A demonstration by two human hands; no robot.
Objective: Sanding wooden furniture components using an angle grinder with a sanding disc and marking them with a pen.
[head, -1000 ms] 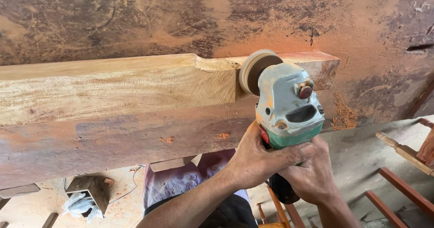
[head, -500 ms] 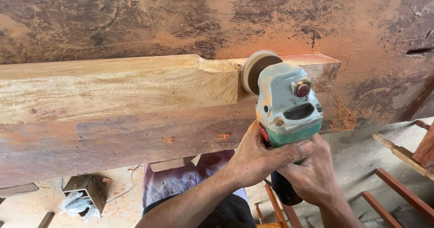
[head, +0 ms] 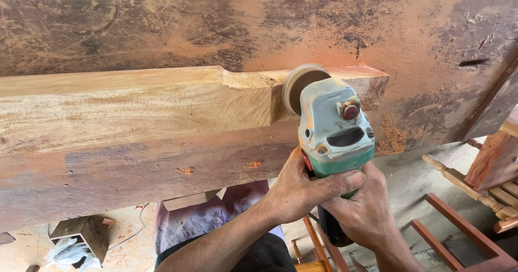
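A green and grey angle grinder (head: 335, 129) with a round sanding disc (head: 302, 86) presses against the side of a long pale wooden beam (head: 135, 107), near its right end. My left hand (head: 302, 188) wraps around the grinder's body from the left, thumb across the green part. Just below and to the right, my right hand (head: 367, 210) grips the dark rear handle. The disc is blurred.
A large dust-covered reddish slab (head: 243, 24) lies behind the beam, with a darker plank (head: 135, 180) below it. Reddish wooden chair frames (head: 475, 196) stand at the right. A small wooden box (head: 81, 234) with plastic sits on the dusty floor at lower left.
The grinder and both hands have shifted slightly left along the beam; the grip is unchanged.
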